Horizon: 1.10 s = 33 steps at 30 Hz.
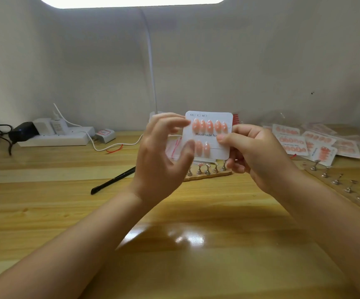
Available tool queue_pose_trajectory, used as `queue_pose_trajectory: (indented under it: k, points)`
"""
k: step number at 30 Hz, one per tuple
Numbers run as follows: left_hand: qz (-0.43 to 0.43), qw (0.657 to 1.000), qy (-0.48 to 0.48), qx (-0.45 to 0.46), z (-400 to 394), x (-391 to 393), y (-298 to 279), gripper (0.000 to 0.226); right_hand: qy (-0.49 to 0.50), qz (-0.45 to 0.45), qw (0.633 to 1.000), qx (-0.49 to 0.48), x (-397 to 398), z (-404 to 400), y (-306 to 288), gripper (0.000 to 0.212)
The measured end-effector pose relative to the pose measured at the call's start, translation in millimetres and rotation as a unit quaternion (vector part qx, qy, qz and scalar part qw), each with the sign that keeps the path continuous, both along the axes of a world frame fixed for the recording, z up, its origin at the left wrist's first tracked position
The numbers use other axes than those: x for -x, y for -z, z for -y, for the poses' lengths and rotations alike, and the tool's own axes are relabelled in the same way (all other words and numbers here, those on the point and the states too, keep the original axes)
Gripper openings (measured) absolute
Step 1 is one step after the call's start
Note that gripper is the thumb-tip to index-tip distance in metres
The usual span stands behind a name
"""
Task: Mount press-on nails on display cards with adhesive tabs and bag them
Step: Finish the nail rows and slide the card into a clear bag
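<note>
Here, display card [209,134] pinched by right hand [254,154], left hand [164,156] loosely open beside it

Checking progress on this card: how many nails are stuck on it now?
7 visible on the card: five across the top row and two in the bottom row. The hands cover parts of the bottom row, so more may be hidden.

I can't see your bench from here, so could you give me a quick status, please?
Right hand holds display card upright. Left hand open, thumb at bottom row. Top row five nails; bottom row partly hidden. Nothing blocking.
</note>
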<state>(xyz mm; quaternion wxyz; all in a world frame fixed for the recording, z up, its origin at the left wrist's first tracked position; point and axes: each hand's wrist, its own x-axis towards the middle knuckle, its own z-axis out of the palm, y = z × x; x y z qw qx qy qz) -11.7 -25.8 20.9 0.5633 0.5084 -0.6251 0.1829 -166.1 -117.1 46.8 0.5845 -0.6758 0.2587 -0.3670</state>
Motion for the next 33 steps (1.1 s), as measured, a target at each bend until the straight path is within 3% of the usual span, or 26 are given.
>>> queue_pose_trajectory:
  k: [2, 4, 7, 13, 19, 33]
  points:
    - [-0.161, 0.984, 0.042, -0.069, -4, 5, -4, 0.033, 0.001, 0.004, 1.0, -0.004, 0, 1, 0, 0.01]
    - [-0.302, 0.935, 0.121, -0.144, -4, 7, -6, 0.033, 0.003, 0.005, 1.0, -0.004, 0, 1, 0, 0.013]
    - [-0.378, 0.885, 0.188, -0.198, -1, 7, -6, 0.035, 0.004, 0.009, 1.0, 0.003, 0, -1, 0, 0.013]
    - [-0.409, 0.87, 0.186, -0.204, 1, 10, -5, 0.059, -0.003, 0.007, 1.0, 0.027, 0, -1, 3, 0.011]
    - [-0.443, 0.854, 0.185, -0.2, 2, 13, -5, 0.045, 0.005, -0.008, 0.997, 0.071, -3, 0, 8, 0.009]
    - [-0.378, 0.888, 0.14, -0.223, 5, 10, 2, 0.043, 0.011, -0.034, 0.999, 0.024, -6, 4, 15, 0.011]
